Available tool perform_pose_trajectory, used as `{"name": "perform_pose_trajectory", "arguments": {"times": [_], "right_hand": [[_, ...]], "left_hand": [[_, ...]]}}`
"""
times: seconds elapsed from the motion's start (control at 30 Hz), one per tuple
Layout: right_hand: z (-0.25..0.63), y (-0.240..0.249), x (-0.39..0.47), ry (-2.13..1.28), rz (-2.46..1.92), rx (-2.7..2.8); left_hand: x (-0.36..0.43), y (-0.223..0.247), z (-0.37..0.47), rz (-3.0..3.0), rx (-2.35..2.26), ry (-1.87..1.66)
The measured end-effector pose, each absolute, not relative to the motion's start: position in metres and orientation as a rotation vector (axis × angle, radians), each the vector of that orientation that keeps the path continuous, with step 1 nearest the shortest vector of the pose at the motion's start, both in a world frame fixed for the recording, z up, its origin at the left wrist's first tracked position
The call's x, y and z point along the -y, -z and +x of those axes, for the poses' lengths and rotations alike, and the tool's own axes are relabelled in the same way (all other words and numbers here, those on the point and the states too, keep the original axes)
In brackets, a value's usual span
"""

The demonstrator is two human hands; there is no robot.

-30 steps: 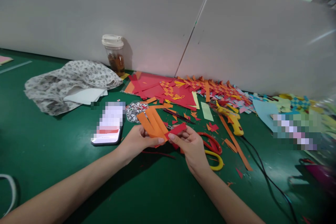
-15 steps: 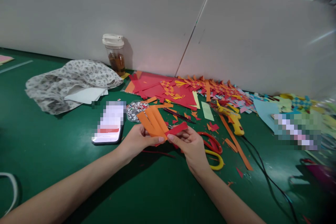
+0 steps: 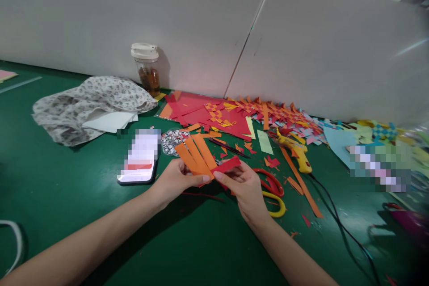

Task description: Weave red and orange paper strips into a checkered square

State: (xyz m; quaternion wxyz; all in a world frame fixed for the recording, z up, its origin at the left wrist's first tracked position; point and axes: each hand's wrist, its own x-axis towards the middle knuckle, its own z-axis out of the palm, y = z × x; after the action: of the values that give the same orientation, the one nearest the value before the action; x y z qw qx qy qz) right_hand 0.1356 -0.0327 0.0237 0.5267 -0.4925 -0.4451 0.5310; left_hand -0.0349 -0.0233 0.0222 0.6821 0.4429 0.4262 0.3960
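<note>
Orange paper strips (image 3: pixel 197 154) fan upward between my hands, with narrow gaps between them. My left hand (image 3: pixel 176 176) pinches their lower end, thumb in front and fingers behind. A red paper strip (image 3: pixel 228 166) crosses the orange ones at their lower right and points up to the right. My right hand (image 3: pixel 244 183) is closed on this red strip, its thumb pressing where the two colours meet. Just beyond my right hand lie scissors with one red and one yellow handle (image 3: pixel 278 205); their blades are mostly hidden.
A phone (image 3: pixel 139 161) lies left of my hands, near a bag of small round pieces (image 3: pixel 172 140). A yellow glue gun (image 3: pixel 300 154) with a black cord is at right. Red sheets (image 3: pixel 197 107), woven paper fish (image 3: pixel 264 109) and scraps lie behind. A lidded cup (image 3: pixel 147 69) stands by the wall.
The orange strips have spread slightly wider apart at their upper ends. Both hands keep nearly the same place and grip.
</note>
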Motion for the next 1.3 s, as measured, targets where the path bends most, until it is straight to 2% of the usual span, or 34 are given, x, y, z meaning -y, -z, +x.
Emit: {"name": "perform_pose_trajectory", "arguments": {"times": [1.3], "right_hand": [[0.137, -0.021, 0.033, -1.26, -1.216, 1.065]], "left_hand": [[0.026, -0.034, -0.034, 0.924, -1.041, -0.97]]}}
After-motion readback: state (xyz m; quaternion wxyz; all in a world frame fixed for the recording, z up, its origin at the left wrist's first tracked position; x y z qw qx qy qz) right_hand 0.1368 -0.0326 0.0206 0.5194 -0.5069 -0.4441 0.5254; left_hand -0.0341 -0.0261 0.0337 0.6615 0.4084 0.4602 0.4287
